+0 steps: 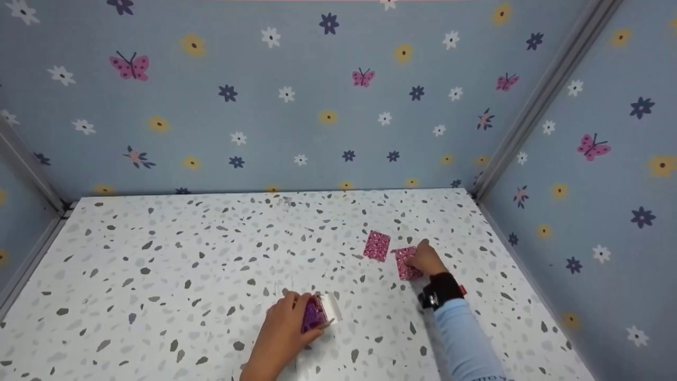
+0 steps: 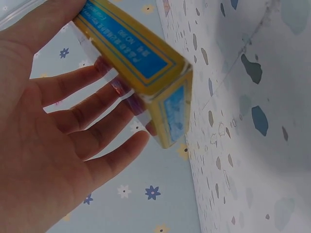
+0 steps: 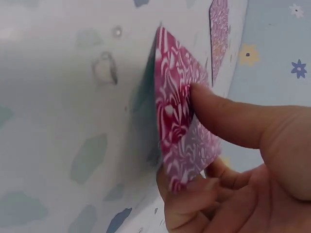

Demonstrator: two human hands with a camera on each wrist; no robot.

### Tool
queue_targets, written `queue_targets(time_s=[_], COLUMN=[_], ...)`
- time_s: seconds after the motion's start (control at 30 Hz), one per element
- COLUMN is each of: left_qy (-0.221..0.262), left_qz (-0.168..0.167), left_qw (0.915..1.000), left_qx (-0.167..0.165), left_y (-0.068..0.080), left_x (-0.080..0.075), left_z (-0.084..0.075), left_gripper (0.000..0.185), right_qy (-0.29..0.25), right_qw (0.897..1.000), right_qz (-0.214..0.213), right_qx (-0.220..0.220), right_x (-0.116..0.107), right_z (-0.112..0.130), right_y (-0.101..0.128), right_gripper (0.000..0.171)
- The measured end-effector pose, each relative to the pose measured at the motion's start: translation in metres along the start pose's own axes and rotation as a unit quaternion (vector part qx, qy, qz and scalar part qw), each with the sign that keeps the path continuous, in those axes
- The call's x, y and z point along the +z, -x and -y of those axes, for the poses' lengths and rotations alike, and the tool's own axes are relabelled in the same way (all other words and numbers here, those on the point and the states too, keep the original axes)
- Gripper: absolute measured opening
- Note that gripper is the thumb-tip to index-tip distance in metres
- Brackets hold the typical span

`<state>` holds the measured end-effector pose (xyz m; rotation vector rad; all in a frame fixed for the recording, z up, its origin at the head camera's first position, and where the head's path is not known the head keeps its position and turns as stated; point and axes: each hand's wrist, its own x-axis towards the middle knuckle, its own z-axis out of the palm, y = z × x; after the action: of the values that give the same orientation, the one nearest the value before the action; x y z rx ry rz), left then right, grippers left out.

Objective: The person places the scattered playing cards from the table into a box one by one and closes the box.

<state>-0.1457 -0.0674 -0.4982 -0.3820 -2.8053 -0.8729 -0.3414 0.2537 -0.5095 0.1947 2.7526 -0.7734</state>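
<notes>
Two playing cards lie face down on the speckled tabletop [image 1: 211,254], well to my right of centre. One card [image 1: 376,245] lies flat and untouched; the second card [image 1: 406,263] is just beside it, under my right hand [image 1: 427,259].

1. Right hand: thumb on the patterned back, fingers curled beneath the near edge. The right wrist view shows the card [image 3: 182,126] pinched and tilted up off the surface along one edge.

2. Left hand [image 1: 285,330]: it grips the card box [image 1: 317,313] near the front of the table. In the left wrist view the box [image 2: 141,63] rests between thumb and palm, with the fingers [image 2: 82,116] extended behind it rather than wrapped tightly. The flap end appears open, with cards showing inside; I cannot confirm this from the head view.

Handling notes, as I judge them:
- A single card is very light, thin and flexible. It will bend before it breaks, but a hard pinch may crease it.
- The finish looks smooth, so I expect it to slide on the tabletop and resist lifting from flat. Take hold at an edge or corner, thumb on top.
- The box is light cardboard, moderately stiff. Hold it across the broad faces; squeezing the narrow sides could crush it.
</notes>
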Motion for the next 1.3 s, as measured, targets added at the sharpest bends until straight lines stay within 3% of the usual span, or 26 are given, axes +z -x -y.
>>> queue_targets(time_s=[0.1, 0.23, 0.33, 0.47, 0.63, 0.83, 1.03, 1.17, 1.3], left_qy=[0.003, 0.003, -0.002, -0.011, -0.007, 0.001, 0.001, 0.000, 0.000], left_qz=[0.006, 0.012, 0.012, 0.012, 0.017, 0.014, 0.011, 0.012, 0.013], left_qw=[0.9999, 0.9998, 0.9999, 0.9999, 0.9998, 0.9999, 0.9999, 0.9999, 0.9999], left_qx=[-0.009, -0.014, -0.009, 0.004, 0.001, -0.010, -0.006, -0.006, -0.010], left_y=[-0.001, -0.001, -0.001, -0.002, -0.001, 0.000, 0.000, 0.000, -0.001], left_x=[0.001, 0.001, 0.001, 0.000, 0.000, 0.001, 0.001, 0.002, 0.002], left_z=[0.000, 0.000, 0.000, 0.000, 0.000, 0.000, -0.001, -0.001, -0.001], left_gripper=[0.070, 0.071, 0.070, 0.069, 0.070, 0.071, 0.070, 0.070, 0.071], right_qy=[-0.002, -0.020, -0.086, -0.182, -0.220, -0.251, -0.247, -0.233, -0.233], right_qw=[1.000, 1.000, 0.996, 0.983, 0.975, 0.968, 0.964, 0.963, 0.962], right_qz=[0.007, 0.009, 0.017, 0.030, 0.014, 0.018, 0.026, 0.026, 0.030], right_qx=[-0.002, -0.020, -0.018, 0.017, 0.013, -0.013, -0.096, -0.134, -0.136], right_x=[-0.002, -0.004, -0.004, -0.003, 0.000, 0.004, -0.001, -0.005, -0.003], right_z=[-0.002, -0.005, -0.006, -0.002, 0.009, 0.023, 0.032, 0.041, 0.050], right_y=[0.002, 0.009, 0.017, 0.027, 0.041, 0.061, 0.084, 0.097, 0.107], right_gripper=[0.079, 0.056, 0.041, 0.030, 0.018, 0.025, 0.051, 0.047, 0.041])
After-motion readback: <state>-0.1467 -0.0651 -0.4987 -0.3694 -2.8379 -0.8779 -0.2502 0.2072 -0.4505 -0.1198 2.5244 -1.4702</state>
